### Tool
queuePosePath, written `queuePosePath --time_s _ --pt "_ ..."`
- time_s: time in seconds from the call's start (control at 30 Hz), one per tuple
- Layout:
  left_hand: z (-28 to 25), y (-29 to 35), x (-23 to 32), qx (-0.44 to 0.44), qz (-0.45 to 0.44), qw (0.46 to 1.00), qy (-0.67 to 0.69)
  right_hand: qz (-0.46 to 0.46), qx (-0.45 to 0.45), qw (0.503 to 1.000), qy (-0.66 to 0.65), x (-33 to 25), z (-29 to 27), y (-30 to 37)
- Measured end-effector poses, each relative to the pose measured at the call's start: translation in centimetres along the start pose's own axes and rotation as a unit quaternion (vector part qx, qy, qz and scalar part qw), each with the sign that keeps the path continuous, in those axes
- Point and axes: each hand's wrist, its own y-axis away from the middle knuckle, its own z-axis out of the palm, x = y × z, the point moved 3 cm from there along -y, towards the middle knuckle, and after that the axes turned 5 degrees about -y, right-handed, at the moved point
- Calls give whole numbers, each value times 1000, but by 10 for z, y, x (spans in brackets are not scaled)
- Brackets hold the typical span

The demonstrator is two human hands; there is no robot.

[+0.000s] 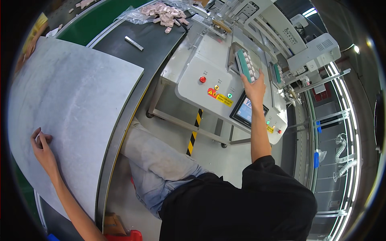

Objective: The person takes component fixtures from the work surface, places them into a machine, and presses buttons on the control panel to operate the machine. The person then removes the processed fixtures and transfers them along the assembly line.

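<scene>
My right hand (255,89) reaches over the machine and grips the near end of a green tray (243,66). A row of small whitish blocks (249,65) runs along the tray's right side. The tray is at a metal holder (232,58) on the machine top; I cannot tell whether it rests there or is lifted. My left hand (42,149) is over the pale grey board (76,100) at the left, fingers loosely bent and apart, with nothing seen in them.
A machine (201,66) with lit buttons and a touchscreen (244,111) stands ahead right. A second green tray (278,73) sits farther right. Pale pink blocks (165,14) lie piled beside plastic film on the dark bench, near a metal bar (134,43). Another person's hand (30,48) is far left.
</scene>
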Motion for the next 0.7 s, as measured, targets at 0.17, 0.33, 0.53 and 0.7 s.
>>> queuePosePath --time_s 0.17,0.33,0.53,0.7 --pt "1 5 13 -3 -2 1000 1 40 24 999 16 -22 7 -3" --pt "1 4 12 9 -3 1000 7 79 40 995 37 -35 23 -16" --pt "2 6 16 12 -9 1000 -6 102 67 991 47 -38 39 -39" --pt "1 7 20 5 -15 1000 2 105 54 988 101 -28 51 -52"
